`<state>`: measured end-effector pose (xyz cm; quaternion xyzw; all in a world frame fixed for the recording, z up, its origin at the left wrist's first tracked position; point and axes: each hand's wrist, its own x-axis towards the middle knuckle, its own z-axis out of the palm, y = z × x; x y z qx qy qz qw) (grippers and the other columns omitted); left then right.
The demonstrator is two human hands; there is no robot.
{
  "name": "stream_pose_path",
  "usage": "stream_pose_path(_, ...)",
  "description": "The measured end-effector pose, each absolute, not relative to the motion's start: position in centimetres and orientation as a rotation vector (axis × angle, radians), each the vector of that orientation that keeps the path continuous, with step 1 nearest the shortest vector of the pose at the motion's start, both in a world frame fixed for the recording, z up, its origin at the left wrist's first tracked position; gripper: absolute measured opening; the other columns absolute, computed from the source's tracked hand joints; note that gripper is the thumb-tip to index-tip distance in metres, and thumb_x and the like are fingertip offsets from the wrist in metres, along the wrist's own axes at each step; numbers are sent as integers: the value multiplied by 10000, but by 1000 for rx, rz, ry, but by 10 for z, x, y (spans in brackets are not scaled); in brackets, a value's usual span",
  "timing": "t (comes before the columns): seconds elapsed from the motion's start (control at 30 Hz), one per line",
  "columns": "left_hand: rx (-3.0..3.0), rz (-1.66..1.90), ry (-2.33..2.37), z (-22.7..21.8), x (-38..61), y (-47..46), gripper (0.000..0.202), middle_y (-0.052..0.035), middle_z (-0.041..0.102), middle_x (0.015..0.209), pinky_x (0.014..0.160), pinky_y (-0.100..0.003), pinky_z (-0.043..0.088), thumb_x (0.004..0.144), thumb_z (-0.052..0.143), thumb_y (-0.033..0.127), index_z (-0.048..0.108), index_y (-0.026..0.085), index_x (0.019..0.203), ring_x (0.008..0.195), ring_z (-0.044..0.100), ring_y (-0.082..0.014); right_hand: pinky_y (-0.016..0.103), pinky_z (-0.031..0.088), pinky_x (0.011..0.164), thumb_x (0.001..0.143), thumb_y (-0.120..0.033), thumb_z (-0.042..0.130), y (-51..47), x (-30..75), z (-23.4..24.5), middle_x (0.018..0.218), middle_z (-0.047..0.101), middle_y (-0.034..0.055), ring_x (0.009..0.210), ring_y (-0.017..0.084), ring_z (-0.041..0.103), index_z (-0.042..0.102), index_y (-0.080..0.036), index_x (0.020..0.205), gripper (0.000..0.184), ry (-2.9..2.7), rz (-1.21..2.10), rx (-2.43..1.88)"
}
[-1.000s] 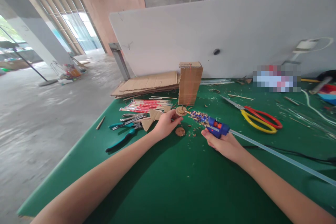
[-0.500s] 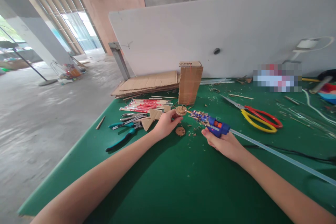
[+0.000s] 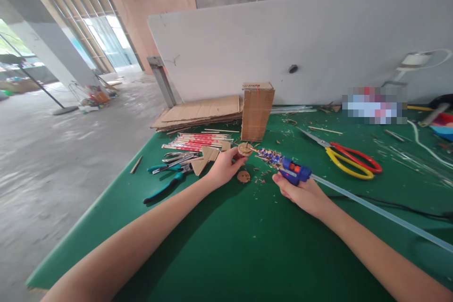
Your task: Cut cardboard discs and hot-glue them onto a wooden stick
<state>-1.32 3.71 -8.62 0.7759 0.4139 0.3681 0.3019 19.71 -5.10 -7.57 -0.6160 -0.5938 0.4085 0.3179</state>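
Observation:
My left hand [image 3: 226,168] pinches a small round cardboard disc [image 3: 245,150] by its edge, with a short stub standing up from its middle. Wrapped round the handle of a blue hot glue gun [image 3: 292,172] is my right hand [image 3: 297,191]. The gun's nozzle, behind a barrel crusted with bits, points left and meets or nearly meets the disc. A long clear glue stick [image 3: 368,205] runs out of its back. Below the held disc, a second cardboard disc [image 3: 243,177] lies flat on the green table [image 3: 219,255]. Just behind stands an upright cardboard box [image 3: 257,113].
Pliers [image 3: 166,186], cardboard triangles [image 3: 200,166] and red-wrapped sticks [image 3: 198,141] lie left of my left hand. Scissors [image 3: 343,155] with red and yellow handles rest at the right. Flat cardboard sheets [image 3: 201,109] are stacked at the back, before a white panel [image 3: 226,52].
Almost nothing differs. Both hands keep their holds, and the glue gun's nozzle stays at the disc; the whole view has shifted very slightly.

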Motion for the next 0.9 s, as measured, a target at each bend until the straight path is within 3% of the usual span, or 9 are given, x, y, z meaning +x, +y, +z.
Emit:
stream_pose_path(0.33, 2080, 968, 1094, -85, -13, 36, 197, -50, 678, 835, 647, -263, 491, 834, 526, 301, 598, 157, 947, 736, 631, -167, 266, 330, 429, 727, -630, 533, -55, 194, -69, 462, 463, -24, 427, 126, 435, 497, -221, 615, 426, -1501, 1015, -1647)
stream_pose_path(0.9, 2135, 977, 1106, -89, -13, 38, 186, -49, 681, 817, 623, -253, 482, 846, 511, 312, 589, 149, 889, 716, 631, -158, 256, 331, 442, 733, -634, 522, -53, 195, -72, 466, 466, -36, 422, 115, 436, 463, -221, 612, 435, -1514, 1029, -1656)
